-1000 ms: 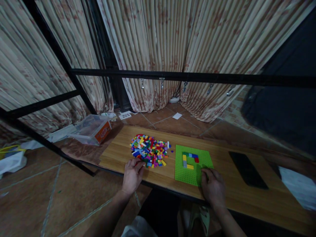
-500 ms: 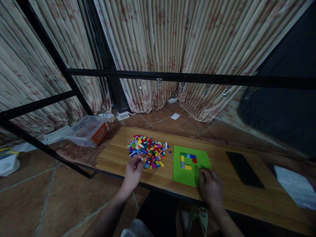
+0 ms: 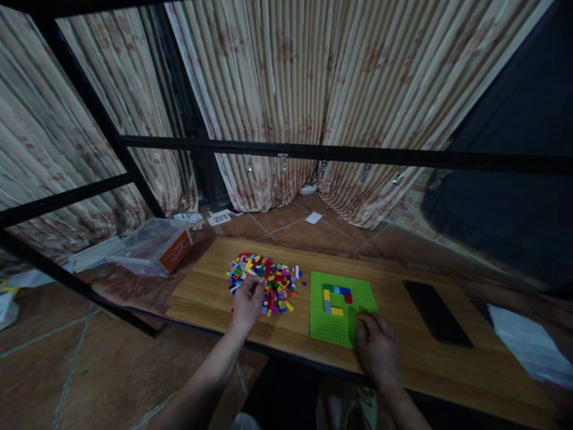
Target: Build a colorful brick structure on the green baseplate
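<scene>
Square lime-green studded plastic baseplate on wood-grain tabletop; multicoloured plastic bricks sit on it in an open outline. Loose pile of small multicoloured bricks left of baseplate. Left hand over pile's near side, thumb and fingertips close together; can't tell if clamped on a brick. Right hand at baseplate's near right corner, fingers curled, grip unclear. Flat black slab right of baseplate. Clear plastic box far left of baseplate, orange label, pale lettering unreadable.
</scene>
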{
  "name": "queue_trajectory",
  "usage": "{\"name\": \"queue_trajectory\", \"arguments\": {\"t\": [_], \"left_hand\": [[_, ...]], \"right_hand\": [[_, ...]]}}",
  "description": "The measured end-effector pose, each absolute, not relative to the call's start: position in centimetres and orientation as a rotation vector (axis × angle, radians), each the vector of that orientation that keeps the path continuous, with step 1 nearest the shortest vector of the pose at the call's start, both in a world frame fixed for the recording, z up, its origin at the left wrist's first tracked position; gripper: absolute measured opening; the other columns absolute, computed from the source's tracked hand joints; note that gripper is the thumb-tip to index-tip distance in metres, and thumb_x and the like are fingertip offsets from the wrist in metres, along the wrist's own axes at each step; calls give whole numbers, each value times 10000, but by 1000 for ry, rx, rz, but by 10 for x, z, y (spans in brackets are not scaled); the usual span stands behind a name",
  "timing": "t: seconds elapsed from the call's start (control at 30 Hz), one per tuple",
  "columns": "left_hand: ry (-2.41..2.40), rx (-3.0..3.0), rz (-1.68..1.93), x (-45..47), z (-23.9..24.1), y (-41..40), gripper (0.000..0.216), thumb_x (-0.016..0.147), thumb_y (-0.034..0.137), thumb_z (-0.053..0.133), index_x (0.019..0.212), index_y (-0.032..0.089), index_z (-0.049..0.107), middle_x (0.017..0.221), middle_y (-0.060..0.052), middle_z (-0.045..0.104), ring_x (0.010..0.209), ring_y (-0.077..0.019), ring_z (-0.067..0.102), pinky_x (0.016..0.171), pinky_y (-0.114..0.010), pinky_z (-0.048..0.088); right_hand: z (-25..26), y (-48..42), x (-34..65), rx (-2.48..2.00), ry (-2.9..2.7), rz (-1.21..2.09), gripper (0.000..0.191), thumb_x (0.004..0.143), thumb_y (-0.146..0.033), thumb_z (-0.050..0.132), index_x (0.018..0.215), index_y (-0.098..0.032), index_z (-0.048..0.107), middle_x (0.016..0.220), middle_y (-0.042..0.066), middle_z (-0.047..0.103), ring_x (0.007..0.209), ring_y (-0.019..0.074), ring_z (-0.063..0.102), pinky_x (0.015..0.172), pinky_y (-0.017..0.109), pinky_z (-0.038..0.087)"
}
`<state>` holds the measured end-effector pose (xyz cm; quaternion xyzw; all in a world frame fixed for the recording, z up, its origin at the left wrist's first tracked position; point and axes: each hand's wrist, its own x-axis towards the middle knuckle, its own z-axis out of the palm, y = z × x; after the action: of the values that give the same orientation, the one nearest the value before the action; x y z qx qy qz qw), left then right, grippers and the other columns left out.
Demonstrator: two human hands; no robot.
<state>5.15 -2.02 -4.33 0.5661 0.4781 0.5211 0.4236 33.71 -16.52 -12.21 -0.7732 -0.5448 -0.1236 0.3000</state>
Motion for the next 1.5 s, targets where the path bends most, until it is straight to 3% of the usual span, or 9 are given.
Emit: {"name": "queue_trajectory", "arguments": {"t": [0.17,0.33,0.47,0.77,1.03,1.13,1.3,1.4,1.5], "left_hand": [[1314,1702,1243,52,-45,-11,180,829,316,495,789,182,609,668,4,605,620,-141,561,587,-230,429],[1365,2141,1064,51,-33,1,240,864,220,437,913,196,671,889,-64,690,838,-199,645,780,-300,491],[1429,2403,794,51,-28,11,267,838,137,446,850,206,704,872,-77,690,850,-207,647,824,-313,501],[1499,2377,638,48,-20,11,310,835,102,487,1065,179,681,1093,-89,682,1059,-214,617,974,-330,467],[1363,2065,721,54,-21,-32,255,827,169,529,1019,189,696,1064,-63,699,946,-198,659,901,-323,513],[1217,1972,696,60,-32,-68,274,849,212,501,1049,197,687,1118,-69,678,979,-202,647,906,-340,510],[1062,1892,647,68,-44,-110,294,842,198,478,1050,201,686,1195,-79,628,1157,-223,559,1040,-380,414],[1006,1798,560,73,-49,-115,281,828,246,520,1053,186,677,1131,-90,638,1079,-224,587,982,-358,447],[957,1665,513,83,-57,-112,339,793,278,571,1103,158,638,1029,-90,651,933,-206,614,855,-325,496]], "right_hand": [[-120,-166,335,-2058,-1418,-301,320,901,-370,394,935,-192,658,1046,114,631,979,256,544,862,403,427],[-117,-166,334,-2063,-1423,-281,313,903,-352,391,955,-196,658,1040,107,631,976,251,544,867,400,421],[-119,-165,335,-2050,-1422,-284,309,899,-353,401,944,-193,661,1036,110,630,974,251,543,865,397,420],[-120,-165,333,-2074,-1407,-291,318,902,-348,398,953,-194,671,1062,112,628,989,255,533,878,400,408],[-117,-164,331,-2066,-1390,-267,279,886,-305,426,931,-195,679,1049,108,634,991,252,541,894,405,415],[-112,-164,328,-2059,-1355,-221,279,881,-286,425,926,-192,684,1055,113,631,1004,255,545,904,418,424],[-98,-162,329,-1977,-1260,-57,262,859,-258,442,944,-168,673,1007,122,634,985,257,573,902,425,456],[-82,-167,323,-1953,-1212,-37,297,882,-258,414,1034,-146,642,1011,125,628,946,230,597,876,386,486],[-62,-184,299,-1839,-1224,126,305,905,-299,429,1112,-180,619,1088,107,618,1030,217,588,915,365,478]]}}
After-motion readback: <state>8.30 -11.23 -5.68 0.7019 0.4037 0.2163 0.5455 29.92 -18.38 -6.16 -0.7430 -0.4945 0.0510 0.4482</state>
